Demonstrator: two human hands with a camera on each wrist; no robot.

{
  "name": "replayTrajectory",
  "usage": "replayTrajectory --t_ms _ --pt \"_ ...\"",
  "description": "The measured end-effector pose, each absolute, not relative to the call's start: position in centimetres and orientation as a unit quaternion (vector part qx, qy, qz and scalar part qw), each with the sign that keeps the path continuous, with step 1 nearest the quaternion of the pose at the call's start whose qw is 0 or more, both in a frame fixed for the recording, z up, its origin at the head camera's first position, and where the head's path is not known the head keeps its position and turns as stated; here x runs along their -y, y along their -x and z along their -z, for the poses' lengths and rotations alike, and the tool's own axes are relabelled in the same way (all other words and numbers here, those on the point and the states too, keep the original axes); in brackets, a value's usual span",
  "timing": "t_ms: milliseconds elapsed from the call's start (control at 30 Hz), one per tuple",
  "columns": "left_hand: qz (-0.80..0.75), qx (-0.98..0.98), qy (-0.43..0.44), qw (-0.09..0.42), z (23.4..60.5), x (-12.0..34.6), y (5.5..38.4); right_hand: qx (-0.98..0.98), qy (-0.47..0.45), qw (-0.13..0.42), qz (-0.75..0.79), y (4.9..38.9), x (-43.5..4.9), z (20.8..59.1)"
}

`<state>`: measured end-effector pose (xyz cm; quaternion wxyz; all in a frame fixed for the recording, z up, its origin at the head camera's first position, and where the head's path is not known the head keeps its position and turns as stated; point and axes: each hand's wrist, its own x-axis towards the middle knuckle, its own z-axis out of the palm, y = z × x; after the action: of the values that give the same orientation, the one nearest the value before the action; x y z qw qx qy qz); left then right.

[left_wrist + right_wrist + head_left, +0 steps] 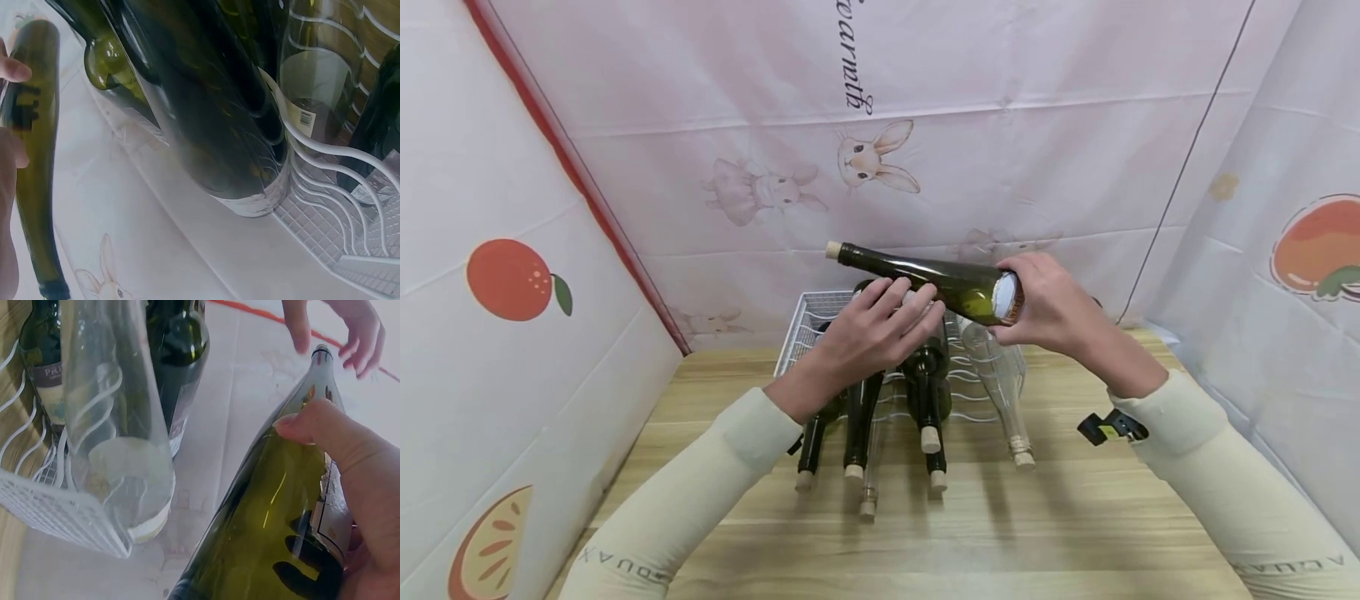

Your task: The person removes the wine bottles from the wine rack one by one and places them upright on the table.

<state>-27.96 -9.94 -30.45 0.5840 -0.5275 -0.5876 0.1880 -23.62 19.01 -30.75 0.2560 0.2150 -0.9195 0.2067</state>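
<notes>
A dark green wine bottle (951, 287) is held up over the rack, nearly level, its corked neck pointing left. My right hand (1051, 304) grips it around the labelled base end; the right wrist view shows the thumb along the green glass (269, 506). Beside the bottle's lower side hovers my left hand (876, 329), fingers loosely extended. In the right wrist view that left hand (353, 328) appears near the neck, apart from it. Below, a white wire rack (792, 333) carries several corked bottles, including a clear bottle (1000, 375) on the right.
Corked necks of dark bottles (857, 433) stick out of the rack toward me, over the wood-grain table (737, 542). A printed cloth wall (760, 125) stands close behind the rack, with cloth sides left and right. A black strap device (1112, 427) sits at my right wrist.
</notes>
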Motion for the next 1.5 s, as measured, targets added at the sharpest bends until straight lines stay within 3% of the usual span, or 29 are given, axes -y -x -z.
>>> replayTrajectory --t_ms 300,700,900,1167,1500 --pt "-0.189 0.631 0.510 0.553 30.7 11.0 28.4 0.895 -0.194 0.295 -0.271 24.0 -20.9 31.3" --pt "-0.154 0.751 0.489 0.416 31.9 12.3 29.0 0.870 -0.157 0.327 -0.334 24.5 -22.5 32.7" --pt "-0.087 0.850 0.429 0.293 32.0 13.1 29.0 0.844 -0.126 0.347 -0.389 24.9 -23.4 33.7" --pt "0.007 0.957 0.270 0.105 32.4 13.2 29.3 0.826 -0.077 0.358 -0.429 25.2 -24.2 34.9" --pt "0.081 0.981 0.173 0.027 33.3 12.7 29.3 0.819 0.007 0.309 -0.483 25.6 -25.4 36.0"
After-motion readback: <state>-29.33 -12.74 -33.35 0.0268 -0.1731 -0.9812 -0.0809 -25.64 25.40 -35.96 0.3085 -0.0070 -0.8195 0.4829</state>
